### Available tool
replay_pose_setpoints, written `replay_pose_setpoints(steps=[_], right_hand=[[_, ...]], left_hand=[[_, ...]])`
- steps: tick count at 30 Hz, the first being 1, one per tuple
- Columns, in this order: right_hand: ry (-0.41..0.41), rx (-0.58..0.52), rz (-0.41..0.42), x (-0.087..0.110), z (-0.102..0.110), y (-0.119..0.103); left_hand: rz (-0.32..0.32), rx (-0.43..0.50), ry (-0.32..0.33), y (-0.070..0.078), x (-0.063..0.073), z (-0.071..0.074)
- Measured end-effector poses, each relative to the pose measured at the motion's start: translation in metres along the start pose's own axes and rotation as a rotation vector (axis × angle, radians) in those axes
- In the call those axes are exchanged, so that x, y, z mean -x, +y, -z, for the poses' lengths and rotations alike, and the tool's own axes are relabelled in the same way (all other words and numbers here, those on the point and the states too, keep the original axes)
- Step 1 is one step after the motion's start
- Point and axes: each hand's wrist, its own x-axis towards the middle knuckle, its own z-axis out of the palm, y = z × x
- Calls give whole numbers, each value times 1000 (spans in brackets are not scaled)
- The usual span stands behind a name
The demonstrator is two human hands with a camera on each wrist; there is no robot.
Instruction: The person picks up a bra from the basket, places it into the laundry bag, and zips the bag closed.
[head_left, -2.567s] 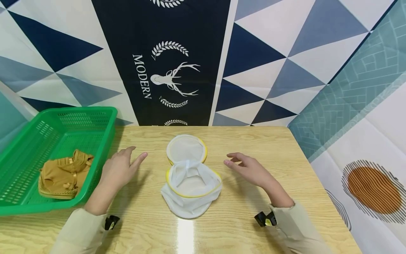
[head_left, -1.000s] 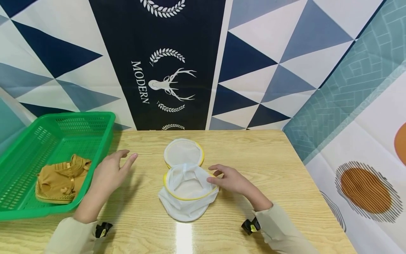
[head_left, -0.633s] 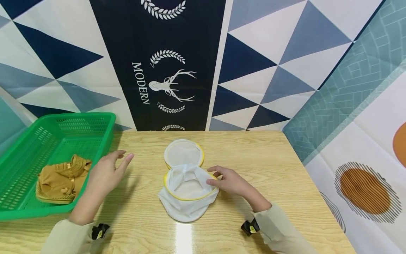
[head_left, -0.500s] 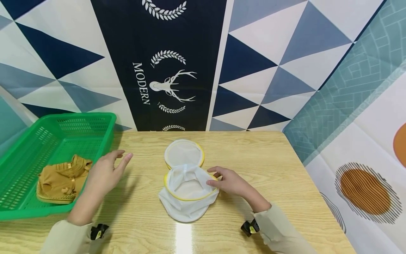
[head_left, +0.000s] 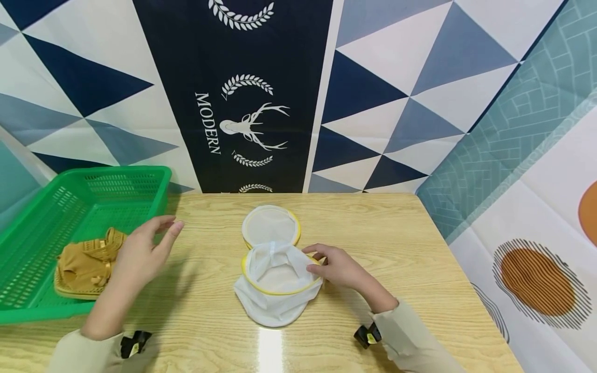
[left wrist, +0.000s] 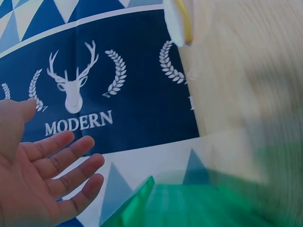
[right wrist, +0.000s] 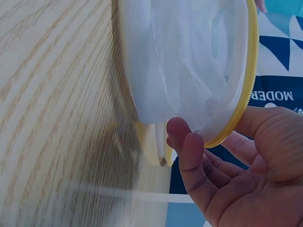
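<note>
White mesh cloth, slack and finely woven, forms the round bag (head_left: 280, 308) on the pale wood-grain table (head_left: 368, 223), its yellow zippered rim (right wrist: 253, 54) held in the right hand's (head_left: 338, 267) curled fingers and its flat disc-shaped flap (head_left: 270, 227) just beyond them. With only one side gripped, I'd worry a hard pull could buckle it. Empty and loose-fingered, the left hand (head_left: 143, 254) hovers by a green perforated plastic basket (head_left: 116, 180) holding crumpled tan fabric (head_left: 81, 267).

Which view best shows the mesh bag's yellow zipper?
Right wrist: the yellow zipper is close up, teeth visible. The head view shows it smaller, curving along the mesh bag; the left wrist view catches only a yellow edge at the top.
</note>
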Motion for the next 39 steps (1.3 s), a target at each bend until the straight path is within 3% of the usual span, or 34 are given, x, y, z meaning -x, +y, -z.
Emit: replay_pose_setpoints(steps=[5, 13, 21, 27, 29, 35, 37, 39], right_hand=[[7, -4, 1, 1, -1, -2], [11, 8, 9, 2, -1, -3], [14, 20, 17, 3, -2, -5], [18, 26, 12, 3, -1, -6], [20, 27, 10, 3, -1, -6], [26, 41, 9, 3, -1, -6], [27, 47, 13, 2, -2, -5], [28, 50, 14, 2, -2, -5]], left_hand=[[-29, 32, 47, -4, 3, 10], [-1, 60, 102, -12, 9, 26], [81, 37, 104, -29, 14, 45], [181, -17, 98, -46, 17, 58], [226, -38, 96, -58, 17, 59], [321, -112, 109, -119, 13, 54], [342, -123, 110, -127, 13, 54], [360, -119, 103, -124, 14, 58]])
